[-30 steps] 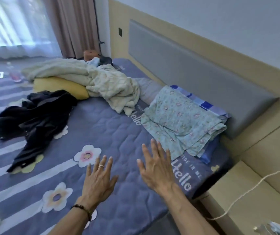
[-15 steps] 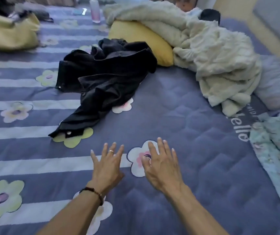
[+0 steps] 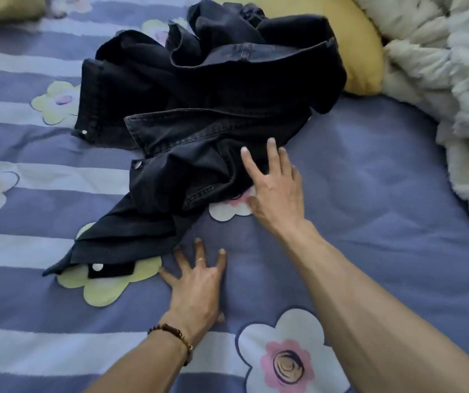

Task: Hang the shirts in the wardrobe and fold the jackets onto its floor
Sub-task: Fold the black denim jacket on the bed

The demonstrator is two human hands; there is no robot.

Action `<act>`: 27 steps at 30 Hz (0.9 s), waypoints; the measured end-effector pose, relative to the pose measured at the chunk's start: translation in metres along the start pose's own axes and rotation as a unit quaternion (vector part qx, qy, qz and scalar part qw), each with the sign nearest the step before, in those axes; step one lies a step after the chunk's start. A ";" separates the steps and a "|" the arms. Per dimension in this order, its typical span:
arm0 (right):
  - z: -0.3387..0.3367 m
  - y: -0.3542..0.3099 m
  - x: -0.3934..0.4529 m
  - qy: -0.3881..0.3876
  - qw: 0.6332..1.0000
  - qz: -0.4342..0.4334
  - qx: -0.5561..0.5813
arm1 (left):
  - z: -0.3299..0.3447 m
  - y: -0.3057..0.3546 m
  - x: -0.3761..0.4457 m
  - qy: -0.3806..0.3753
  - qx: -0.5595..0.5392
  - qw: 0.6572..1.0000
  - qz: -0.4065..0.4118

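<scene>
On the purple-blue quilted bed cover with flower print [image 3: 369, 194], a crumpled black denim jacket with metal snap buttons [image 3: 199, 114] lies unfolded, its far edge against a yellow pillow [image 3: 361, 49]. The right hand [image 3: 275, 191] has fingers spread, its fingertips [image 3: 271, 146] over the jacket's near edge; contact cannot be confirmed. The left hand [image 3: 199, 287], fingers spread, rests flat on the cover just beside the sleeve cuff. Neither hand grips anything. The wardrobe is not visible. Judged progress: early; this jacket remains to be collected, folded and placed.
</scene>
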State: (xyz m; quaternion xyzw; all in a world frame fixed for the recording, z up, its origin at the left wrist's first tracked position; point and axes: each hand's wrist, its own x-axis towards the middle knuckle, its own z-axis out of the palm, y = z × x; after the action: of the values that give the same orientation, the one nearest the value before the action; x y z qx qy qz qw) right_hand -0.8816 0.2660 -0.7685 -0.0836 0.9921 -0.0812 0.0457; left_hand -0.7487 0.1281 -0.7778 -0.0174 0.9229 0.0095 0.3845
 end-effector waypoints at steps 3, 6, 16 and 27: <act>0.016 -0.007 0.040 0.009 0.997 -0.075 -0.029 | 0.002 0.004 0.004 -0.012 0.010 1.000 -0.004; 0.023 -0.010 0.040 0.014 0.997 -0.057 0.041 | 0.003 0.001 0.002 -0.009 0.004 1.000 0.004; -0.012 0.021 -0.084 -0.103 0.990 0.042 0.083 | -0.044 -0.022 -0.060 0.238 -0.063 0.944 0.218; -0.026 0.009 -0.230 -0.224 0.963 0.069 0.135 | -0.067 -0.002 -0.024 0.200 0.075 0.959 0.185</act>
State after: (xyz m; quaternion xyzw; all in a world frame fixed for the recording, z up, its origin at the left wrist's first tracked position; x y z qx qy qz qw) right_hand -0.6599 0.3183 -0.7271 -0.0245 0.9396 -0.1903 0.2834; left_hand -0.7797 0.1249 -0.7136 0.1812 0.9661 0.0079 0.1838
